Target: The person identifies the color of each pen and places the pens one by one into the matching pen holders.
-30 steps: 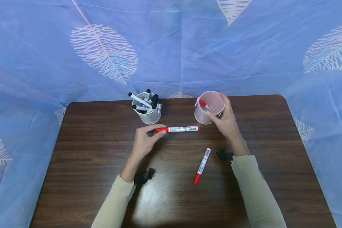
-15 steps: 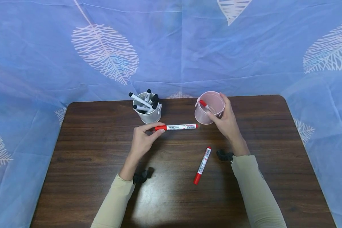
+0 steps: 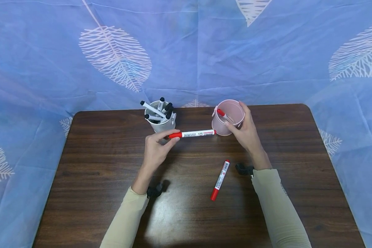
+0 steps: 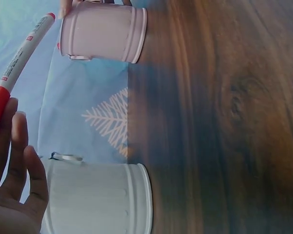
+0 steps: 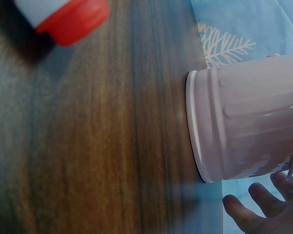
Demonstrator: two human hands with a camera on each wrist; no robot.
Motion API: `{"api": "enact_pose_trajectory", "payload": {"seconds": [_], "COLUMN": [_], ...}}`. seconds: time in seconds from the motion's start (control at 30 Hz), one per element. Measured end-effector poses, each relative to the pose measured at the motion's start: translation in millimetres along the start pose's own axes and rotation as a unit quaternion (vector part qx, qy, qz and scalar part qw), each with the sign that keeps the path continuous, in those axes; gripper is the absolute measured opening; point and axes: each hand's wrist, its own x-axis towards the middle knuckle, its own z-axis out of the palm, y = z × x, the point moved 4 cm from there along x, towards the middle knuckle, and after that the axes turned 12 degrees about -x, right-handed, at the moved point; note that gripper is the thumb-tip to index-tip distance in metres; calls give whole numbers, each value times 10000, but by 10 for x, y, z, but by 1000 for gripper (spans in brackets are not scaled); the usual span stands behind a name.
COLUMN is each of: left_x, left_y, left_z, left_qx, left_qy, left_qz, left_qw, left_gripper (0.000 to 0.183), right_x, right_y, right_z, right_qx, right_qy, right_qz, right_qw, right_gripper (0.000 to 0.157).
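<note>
My left hand (image 3: 156, 148) pinches a red marker (image 3: 198, 133) by its red cap between thumb and forefinger. Held level above the table, the marker has its far end pointing right, in front of the pink bucket (image 3: 220, 125). In the left wrist view the marker (image 4: 27, 48) slants up past the bucket, and other fingers (image 4: 37, 170) are spread below it. My right hand (image 3: 248, 136) holds the pink bucket by its right side, thumb at the near rim. One red-ended marker (image 3: 221, 113) leans inside that bucket.
A white bucket (image 3: 164, 127) with several black-capped markers (image 3: 153, 109) stands at the back left. Another red marker (image 3: 220, 179) lies on the brown table (image 3: 96, 172), nearer the front. Blue leaf-print cloth (image 3: 173, 51) hangs behind the table.
My left hand has shifted slightly left, then lifted the marker up and back, so its far end now overlaps the pink bucket's side in the head view. The right hand and bucket stay put.
</note>
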Motion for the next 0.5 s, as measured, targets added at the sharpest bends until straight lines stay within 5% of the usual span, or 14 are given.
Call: {"api": "enact_pose_trajectory", "payload": {"seconds": [0.5], "left_x": [214], "left_y": [111], "left_z": [150], "left_qx": [-1], "left_qy": [155], "left_qz": [31], "left_qw": [9999], "left_gripper": [23], "right_x": [-10], "right_y": [1], "right_z": [-6], "right_qx": [-90], "right_qy": [-4], "right_qz": [-6], "right_qw": [10000], "right_gripper": [91]}}
